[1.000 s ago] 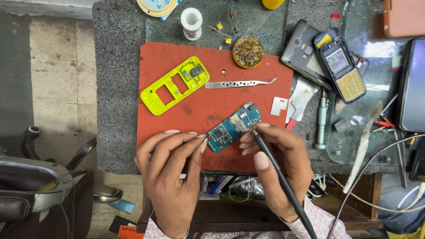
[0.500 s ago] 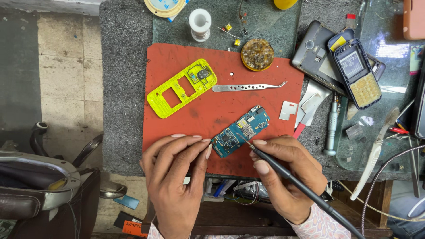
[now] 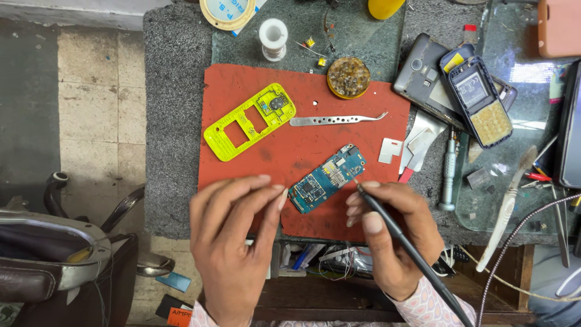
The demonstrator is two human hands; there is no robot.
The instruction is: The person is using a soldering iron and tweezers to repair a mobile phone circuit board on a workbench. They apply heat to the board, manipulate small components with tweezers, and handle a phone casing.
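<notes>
Blue circuit board is lying on the red mat, looking light, stiff and fragile, best held by its edges. Left hand is pinching its corner; right hand is gripping a black soldering iron.

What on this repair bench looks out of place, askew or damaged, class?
The dark keypad phone lies askew on top of a grey phone, overhanging it. The yellow phone frame sits stripped and empty on the red mat, while its likely blue circuit board lies bare between the hands.
</notes>
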